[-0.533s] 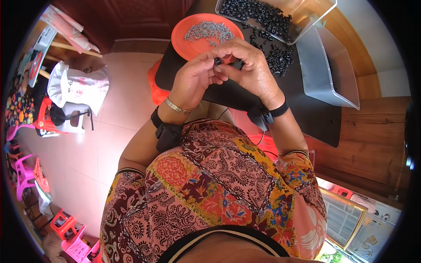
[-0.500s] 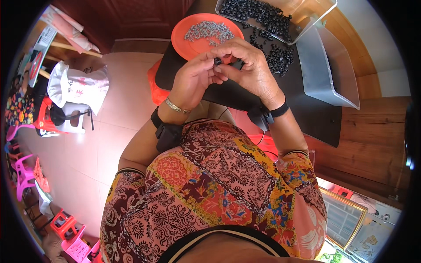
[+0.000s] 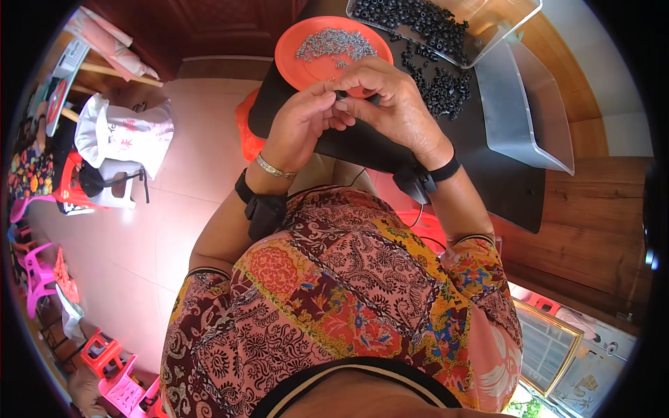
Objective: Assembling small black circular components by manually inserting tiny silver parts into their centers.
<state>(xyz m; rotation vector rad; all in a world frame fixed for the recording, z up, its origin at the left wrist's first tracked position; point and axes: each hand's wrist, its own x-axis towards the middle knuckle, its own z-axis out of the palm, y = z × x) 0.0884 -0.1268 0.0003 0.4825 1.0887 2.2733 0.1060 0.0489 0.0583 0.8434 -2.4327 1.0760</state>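
Observation:
My left hand and my right hand meet over the near edge of the black table. Between their fingertips they pinch a small black plastic part, mostly covered by the fingers. Just beyond the hands lies an orange plate with a heap of small silvery metal pieces. Loose small black parts are piled on the table to the right of my right hand. More black parts fill a clear plastic bin at the far edge.
A translucent grey bin stands at the table's right side. An orange-red bag hangs by the table's left edge. On the left, a white sack rests on a stool, with several pink and red plastic stools below.
My hands have shifted slightly left with the black part, which is now more covered by the fingers. The plate and bins sit slightly differently in view.

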